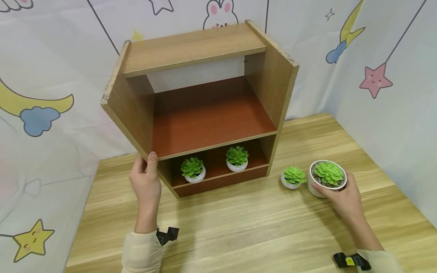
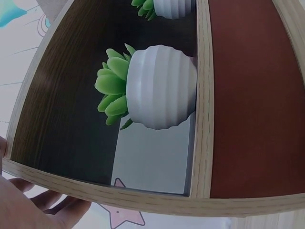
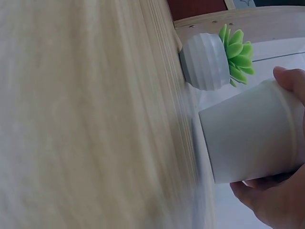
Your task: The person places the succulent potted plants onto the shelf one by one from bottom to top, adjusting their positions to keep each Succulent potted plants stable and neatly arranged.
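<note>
My left hand [image 1: 146, 182] grips the front edge of the left side panel of a small wooden shelf unit [image 1: 191, 55], thumb in front. In the left wrist view its fingers [image 2: 71, 210] wrap behind that panel. Two small potted succulents [image 1: 192, 170] [image 2: 162, 88] stand in the lower compartment, in ribbed white pots. At the right, my right hand [image 1: 348, 197] holds a larger white-potted succulent [image 1: 328, 173] around its side. The right wrist view shows this pot [image 3: 252, 133] tilted, its base seemingly just off the table. Another small potted succulent [image 1: 293, 177] [image 3: 205, 62] stands beside it, left of the larger pot.
The shelf unit's upper compartment has a reddish-brown board [image 1: 211, 113]. Everything stands on a wood-grain table [image 1: 246, 223]. A white cloth backdrop [image 1: 82, 125] with cartoon stars and moons hangs behind and at both sides.
</note>
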Action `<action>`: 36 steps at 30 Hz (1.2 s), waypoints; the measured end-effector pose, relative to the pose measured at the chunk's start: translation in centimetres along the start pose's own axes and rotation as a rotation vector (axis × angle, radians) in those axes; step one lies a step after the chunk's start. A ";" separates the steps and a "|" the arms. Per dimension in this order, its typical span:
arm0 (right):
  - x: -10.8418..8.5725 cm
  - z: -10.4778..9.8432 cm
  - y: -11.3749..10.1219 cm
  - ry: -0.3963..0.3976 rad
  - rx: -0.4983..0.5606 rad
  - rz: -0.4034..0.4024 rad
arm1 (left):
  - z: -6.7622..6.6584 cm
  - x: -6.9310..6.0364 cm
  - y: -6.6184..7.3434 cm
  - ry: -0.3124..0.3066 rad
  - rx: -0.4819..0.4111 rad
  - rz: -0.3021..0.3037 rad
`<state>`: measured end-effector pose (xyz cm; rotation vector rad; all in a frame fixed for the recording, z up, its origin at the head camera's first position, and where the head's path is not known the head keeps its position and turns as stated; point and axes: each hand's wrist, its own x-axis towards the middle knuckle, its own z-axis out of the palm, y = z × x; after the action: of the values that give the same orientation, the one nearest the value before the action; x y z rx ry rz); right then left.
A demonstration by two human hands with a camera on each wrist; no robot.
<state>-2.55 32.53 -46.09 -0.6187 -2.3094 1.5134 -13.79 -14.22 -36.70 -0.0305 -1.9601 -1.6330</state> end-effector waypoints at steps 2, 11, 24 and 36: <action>0.0 0.0 -0.1 0.005 -0.002 -0.003 | 0.0 0.0 0.0 0.001 -0.001 -0.004; 0.0 0.1 -0.6 0.038 0.009 -0.004 | 0.0 -0.1 0.5 -0.006 0.015 0.000; 0.0 0.3 -1.9 0.082 0.023 -0.058 | 0.0 -0.2 0.9 -0.019 -0.010 -0.020; -0.4 0.0 -2.9 0.115 0.058 -0.098 | 0.2 -0.9 4.1 -0.023 0.001 -0.002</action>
<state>-2.76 31.29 -43.47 -0.5538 -2.1695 1.4552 -11.61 -12.71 -33.45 -0.0475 -1.9790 -1.6392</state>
